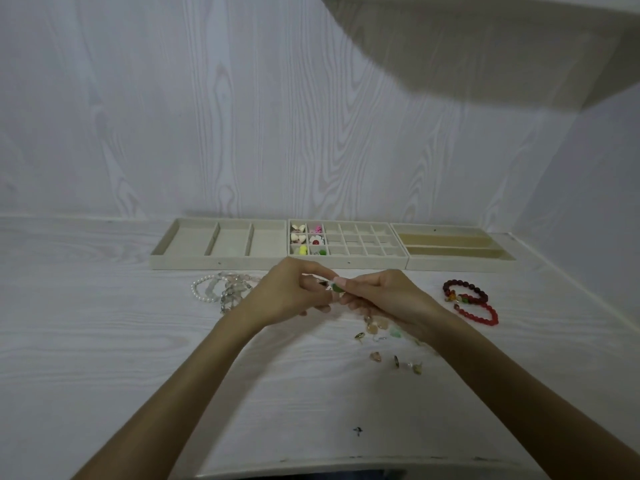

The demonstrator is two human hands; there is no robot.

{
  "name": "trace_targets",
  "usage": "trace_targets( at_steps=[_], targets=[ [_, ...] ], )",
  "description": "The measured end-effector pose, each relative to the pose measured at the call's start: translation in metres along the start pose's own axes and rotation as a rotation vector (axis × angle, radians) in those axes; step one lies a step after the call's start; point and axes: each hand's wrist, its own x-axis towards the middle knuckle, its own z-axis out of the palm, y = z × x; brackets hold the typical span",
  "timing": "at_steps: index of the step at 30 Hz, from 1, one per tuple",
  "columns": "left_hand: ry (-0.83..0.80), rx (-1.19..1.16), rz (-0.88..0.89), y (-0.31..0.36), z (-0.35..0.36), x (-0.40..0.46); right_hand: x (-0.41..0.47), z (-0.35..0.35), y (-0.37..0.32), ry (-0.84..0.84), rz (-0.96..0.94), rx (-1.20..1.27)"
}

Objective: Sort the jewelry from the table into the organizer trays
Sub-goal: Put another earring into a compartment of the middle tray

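Soft, dim, cool light spreads evenly; no glare anywhere. The shelf (485, 46) at the upper right is smeared and out of focus. Faint shadows lie under the forearms on the table (104, 341). The wide lens bows the table's near edge and far corners. Small jewelry near the middle looks slightly blurred.

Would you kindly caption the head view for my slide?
Both hands pinch a small green piece before three organizer trays; bracelets lie on the table.
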Motion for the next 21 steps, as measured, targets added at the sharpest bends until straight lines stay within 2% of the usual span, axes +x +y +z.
trace_targets(
  at_steps=[5, 12, 16, 21],
  targets=[
    [0.077, -0.026, -0.026, -0.013, -0.005, 0.008, 0.012, 0.007, -0.003, 0.125, -0.057, -0.045],
    [0.191, 0.008, 0.024, -0.028, -0.022, 0.047, 0.043, 0.007, -0.013, 0.127, -0.089, -0.028],
    [0.246, 0.023, 0.031, -0.029, -0.033, 0.082, 0.075, 0.003, -0.021, 0.2, -0.143, 0.017],
    [0.266, 0.144, 0.052, -0.036, -0.04, 0.118, 0.116, -0.001, -0.023, 0.271, -0.175, 0.042]
  ],
)
